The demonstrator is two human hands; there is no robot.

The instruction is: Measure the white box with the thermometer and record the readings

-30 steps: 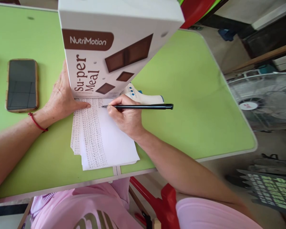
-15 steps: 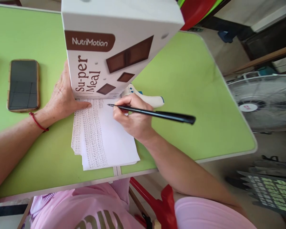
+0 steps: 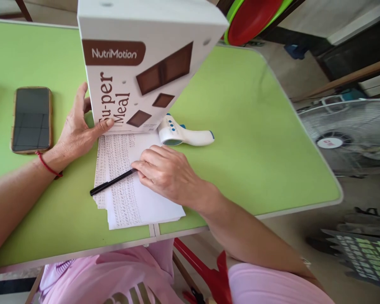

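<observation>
A white NutriMotion box [image 3: 114,25] stands upright at the top of the paper stack. My left hand [image 3: 77,126] is at its lower left corner, thumb pressed on the printed face, fingers along the side and partly hidden. Under my right hand [image 3: 164,173] lie sheets of paper [image 3: 158,207] covered on the left with rows of small handwriting. That hand is closed on one end of a black pen [image 3: 112,182], which points left and slants down across the writing. A white infrared thermometer [image 3: 190,136] with blue buttons lies just beyond my right hand, against the box's foot.
A phone in a brown-edged case [image 3: 32,119] lies left of my left hand on the green table [image 3: 256,147]. Off the table's right side stands a fan [image 3: 345,135]. Red and green round items [image 3: 253,19] stand past the far edge.
My left thumb has moved from the paper up onto the box. My right hand has turned over and come nearer me, swinging the pen to point left. The box has shifted slightly left.
</observation>
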